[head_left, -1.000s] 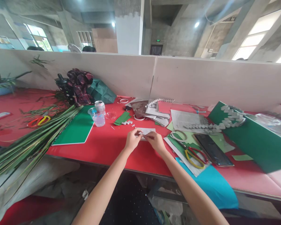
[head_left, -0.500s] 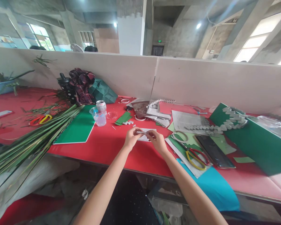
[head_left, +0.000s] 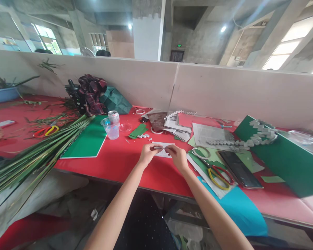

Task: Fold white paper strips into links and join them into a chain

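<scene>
Paper strip (head_left: 160, 148): small, white, long axis level, running left to right. Pinched at its 2 ends between left hand (head_left: 147, 154) and right hand (head_left: 178, 158), just above the red table (head_left: 120, 161). Both forearms reach forward and converge; fingers curled, thumbs uppermost. White sheet (head_left: 163, 153) directly beneath.

A pale partition (head_left: 224, 86) backs the red table (head_left: 114, 163); concrete pillars (head_left: 146, 31), bright windows (head_left: 287, 45), ceiling lights (head_left: 223, 28) beyond.
</scene>
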The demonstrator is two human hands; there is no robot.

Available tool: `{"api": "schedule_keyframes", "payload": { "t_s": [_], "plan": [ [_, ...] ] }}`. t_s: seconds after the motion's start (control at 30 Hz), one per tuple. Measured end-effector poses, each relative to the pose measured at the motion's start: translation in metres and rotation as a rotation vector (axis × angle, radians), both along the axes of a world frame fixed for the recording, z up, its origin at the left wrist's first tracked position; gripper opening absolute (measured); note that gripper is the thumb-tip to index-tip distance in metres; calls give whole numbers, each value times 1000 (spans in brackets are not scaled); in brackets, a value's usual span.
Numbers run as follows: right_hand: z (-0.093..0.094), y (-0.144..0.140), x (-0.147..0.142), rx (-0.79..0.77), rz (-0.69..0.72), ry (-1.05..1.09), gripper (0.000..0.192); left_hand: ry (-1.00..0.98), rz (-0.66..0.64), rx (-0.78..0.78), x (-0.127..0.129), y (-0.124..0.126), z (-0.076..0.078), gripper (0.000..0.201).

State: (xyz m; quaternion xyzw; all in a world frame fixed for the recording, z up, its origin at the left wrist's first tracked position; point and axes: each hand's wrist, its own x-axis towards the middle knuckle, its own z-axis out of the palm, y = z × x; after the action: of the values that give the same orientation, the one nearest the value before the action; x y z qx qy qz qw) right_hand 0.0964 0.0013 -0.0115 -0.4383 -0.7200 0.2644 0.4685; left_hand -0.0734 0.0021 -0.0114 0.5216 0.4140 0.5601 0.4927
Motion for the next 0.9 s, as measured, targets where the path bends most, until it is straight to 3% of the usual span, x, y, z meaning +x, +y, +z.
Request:
{"api": "schedule_keyframes", "payload": {
  "t_s": [0.3, 0.57, 0.9],
  "plan": [
    [2, -3, 2, 56, -69, -153, 18, 216, 49, 227, 3, -3, -1, 24],
    [7, -5, 0, 93, -105, -152, 22, 218, 33, 165, 3, -3, -5, 29],
    [7, -6, 1, 99, -95, -201, 23, 342, 85, 291, 3, -6, -2, 20]
  ]
}}
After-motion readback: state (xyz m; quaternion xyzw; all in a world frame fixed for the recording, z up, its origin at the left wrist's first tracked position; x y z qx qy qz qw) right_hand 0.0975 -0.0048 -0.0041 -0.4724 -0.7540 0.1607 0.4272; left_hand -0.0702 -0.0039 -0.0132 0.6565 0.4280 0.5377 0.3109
